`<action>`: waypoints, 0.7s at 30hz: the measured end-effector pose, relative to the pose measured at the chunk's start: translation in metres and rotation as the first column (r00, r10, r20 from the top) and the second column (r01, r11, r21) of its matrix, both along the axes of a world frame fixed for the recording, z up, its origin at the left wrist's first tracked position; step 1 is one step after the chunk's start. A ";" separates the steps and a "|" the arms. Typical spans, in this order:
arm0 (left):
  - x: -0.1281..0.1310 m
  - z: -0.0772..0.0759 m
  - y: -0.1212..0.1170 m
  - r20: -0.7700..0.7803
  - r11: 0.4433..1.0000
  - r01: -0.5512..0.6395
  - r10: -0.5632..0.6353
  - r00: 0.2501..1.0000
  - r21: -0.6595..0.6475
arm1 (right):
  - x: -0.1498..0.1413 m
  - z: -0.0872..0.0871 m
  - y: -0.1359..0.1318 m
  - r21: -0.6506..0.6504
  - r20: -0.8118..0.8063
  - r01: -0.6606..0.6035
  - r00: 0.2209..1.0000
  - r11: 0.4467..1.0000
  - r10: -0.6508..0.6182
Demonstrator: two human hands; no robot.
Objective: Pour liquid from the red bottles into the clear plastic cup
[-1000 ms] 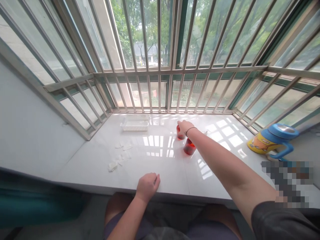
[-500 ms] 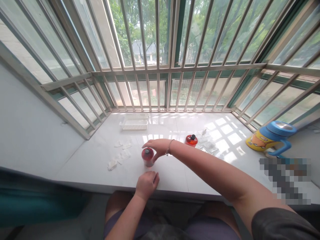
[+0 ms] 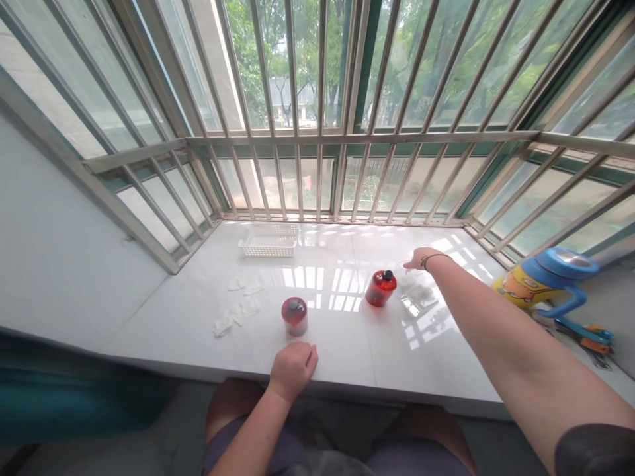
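A small red jar (image 3: pixel 294 315) stands on the white marble sill (image 3: pixel 188 317), just beyond my left hand (image 3: pixel 292 368), which rests in a loose fist on the sill's front edge. A second red jar with a black knob (image 3: pixel 380 287) stands to the right of it. My right hand (image 3: pixel 421 258) is stretched far out past that jar, fingers down over some clear plastic wrappers (image 3: pixel 419 291). What those fingers touch is hard to make out.
A white plastic basket (image 3: pixel 268 245) sits at the back of the sill by the window bars (image 3: pixel 317 165). Several small white scraps (image 3: pixel 238 307) lie left of the jars. A yellow and blue mug (image 3: pixel 543 281) lies at the right, with coloured pens (image 3: pixel 585 334) beside it.
My right hand carried one red jar from the back of the sill to the front near my left hand, let it go, then reached out to the right. My left hand stayed put.
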State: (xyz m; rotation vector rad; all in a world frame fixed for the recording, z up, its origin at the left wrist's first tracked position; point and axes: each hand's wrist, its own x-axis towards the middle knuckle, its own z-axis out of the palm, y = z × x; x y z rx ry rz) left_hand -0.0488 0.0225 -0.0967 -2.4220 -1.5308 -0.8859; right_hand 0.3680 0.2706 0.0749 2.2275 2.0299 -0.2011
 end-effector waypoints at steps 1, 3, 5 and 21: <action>0.000 0.000 0.000 -0.001 1.000 -0.001 0.001 1.000 0.001 | 0.005 -0.005 0.000 -0.056 0.003 0.025 1.000 0.998 -0.025; 0.000 0.000 0.000 -0.004 1.000 -0.001 0.001 1.000 0.002 | 0.007 -0.012 0.002 -0.138 0.025 0.068 0.998 0.988 -0.065; 0.000 0.000 0.000 -0.010 1.000 -0.003 0.003 1.000 0.002 | -0.002 -0.016 0.007 -0.156 0.034 0.060 0.998 0.986 -0.055; -0.001 0.002 0.000 -0.043 1.000 -0.003 0.002 0.999 -0.026 | -0.152 0.003 0.015 -0.223 -0.202 -0.512 0.857 0.830 0.474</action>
